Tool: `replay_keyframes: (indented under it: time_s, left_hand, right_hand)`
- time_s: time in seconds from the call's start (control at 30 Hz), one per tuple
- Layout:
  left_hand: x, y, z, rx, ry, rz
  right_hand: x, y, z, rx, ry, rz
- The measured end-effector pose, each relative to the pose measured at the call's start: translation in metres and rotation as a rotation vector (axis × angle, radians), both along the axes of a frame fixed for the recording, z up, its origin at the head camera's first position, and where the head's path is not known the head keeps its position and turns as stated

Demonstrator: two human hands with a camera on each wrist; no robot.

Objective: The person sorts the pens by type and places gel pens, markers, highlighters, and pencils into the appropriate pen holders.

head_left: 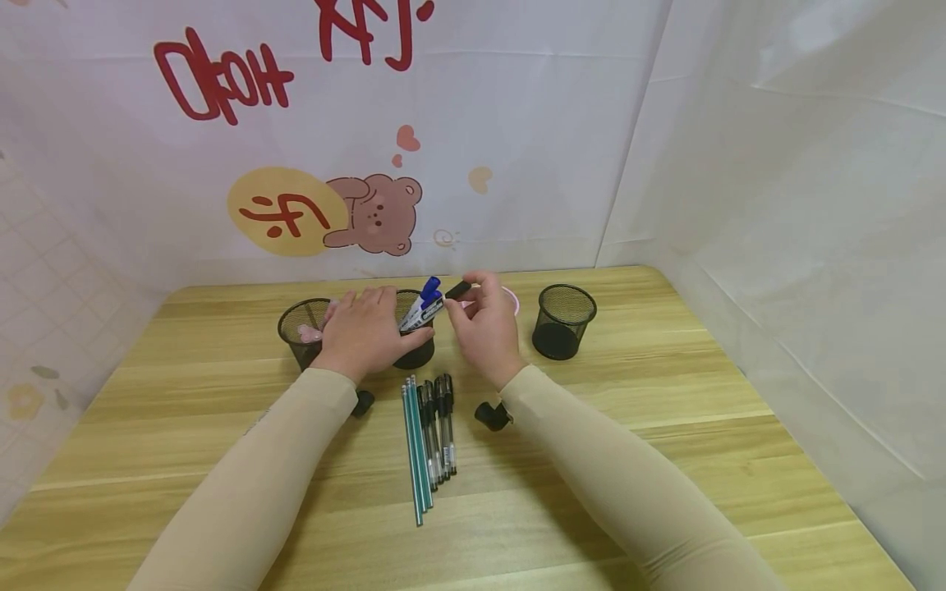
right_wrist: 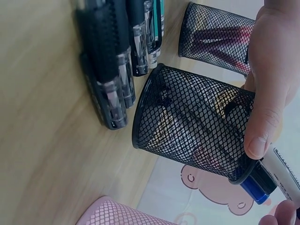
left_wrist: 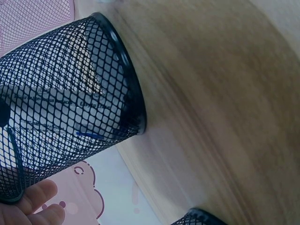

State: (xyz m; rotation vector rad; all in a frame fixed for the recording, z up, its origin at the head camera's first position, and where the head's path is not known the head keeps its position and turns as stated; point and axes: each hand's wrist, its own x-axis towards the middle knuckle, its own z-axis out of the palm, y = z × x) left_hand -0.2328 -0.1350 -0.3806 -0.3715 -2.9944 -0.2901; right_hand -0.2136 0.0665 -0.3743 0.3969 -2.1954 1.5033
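My left hand (head_left: pixel 362 332) grips the middle black mesh pen cup (head_left: pixel 414 355) at its rim. The thumb lies on the near side, and the fingertips show behind the cup in the left wrist view. Blue-capped markers (head_left: pixel 431 287) stick out of the cup's top. My right hand (head_left: pixel 489 328) pinches a whiteboard marker (head_left: pixel 426 314) by its black cap end. That marker has a white printed barrel and slants down to the left at the cup's mouth. In the right wrist view, its white barrel (right_wrist: pixel 282 172) runs beside the left thumb.
Another black mesh cup (head_left: pixel 299 320) with pink items stands left, and a third (head_left: pixel 564 316) stands right. A pink cup (head_left: pixel 515 301) is mostly hidden behind my right hand. Teal pencils (head_left: pixel 415 460) and several black pens (head_left: pixel 443 427) lie between my forearms on the wooden table (head_left: pixel 665 394).
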Motion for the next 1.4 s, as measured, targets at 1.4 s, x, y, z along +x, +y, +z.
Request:
replay_keyframes:
  time_s: [1.4]
  left_hand:
    - [-0.0018,0.0006,-0.0012,-0.009,0.002,0.000]
  right_hand:
    - [0.0067,-0.0054,-0.0041,0.227,-0.147,0.030]
